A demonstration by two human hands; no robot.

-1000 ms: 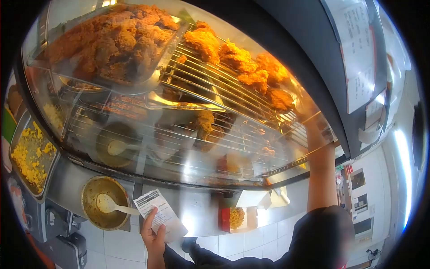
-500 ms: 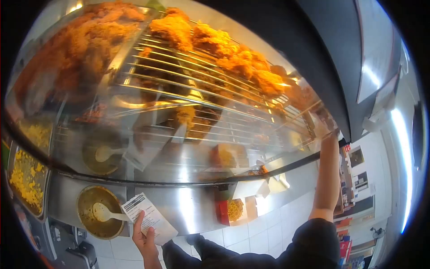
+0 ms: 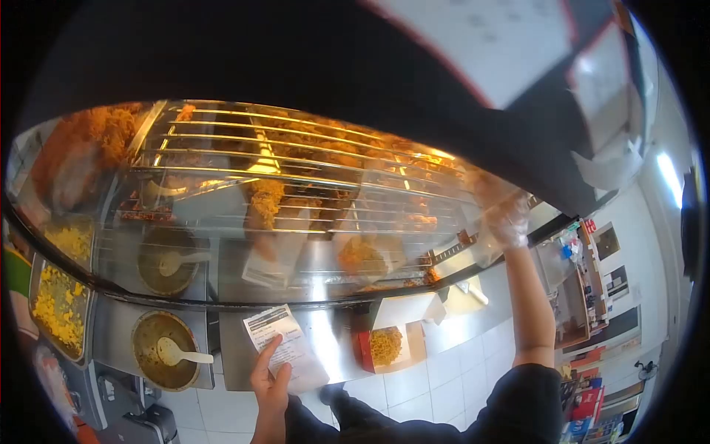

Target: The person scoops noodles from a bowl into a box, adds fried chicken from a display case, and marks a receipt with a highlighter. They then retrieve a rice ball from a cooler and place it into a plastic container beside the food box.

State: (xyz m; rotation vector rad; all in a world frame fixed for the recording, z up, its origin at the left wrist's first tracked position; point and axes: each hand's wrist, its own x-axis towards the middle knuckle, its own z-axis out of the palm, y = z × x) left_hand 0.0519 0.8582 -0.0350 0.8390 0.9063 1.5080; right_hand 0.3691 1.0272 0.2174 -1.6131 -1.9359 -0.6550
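Note:
My left hand (image 3: 272, 381) holds a printed paper slip (image 3: 279, 339) over the front edge of the steel counter, thumb and fingers pinched on it. My right hand (image 3: 506, 214), in a clear plastic glove, reaches up to the right end of the glass-fronted cabinet (image 3: 333, 302). Blur and reflections on the glass smear its fingers, so I cannot make out whether it grips anything. Behind the glass are a wire rack (image 3: 214, 137) and pieces of fried chicken (image 3: 96, 137). An open box with noodles (image 3: 386, 346) sits on the counter between my hands.
A round pan (image 3: 159, 374) with a white spoon (image 3: 177, 353) stands left of the slip. Further left lies a metal tray of yellow food (image 3: 59, 311). The cabinet's dark top (image 3: 296, 52) overhangs the rack. Shelves of goods (image 3: 592, 399) are at the right.
The view has shifted, and the cabinet's dark top now covers more of the chicken. My left hand and slip appear further right. My right hand reaches further left in the picture, its glove now plainer.

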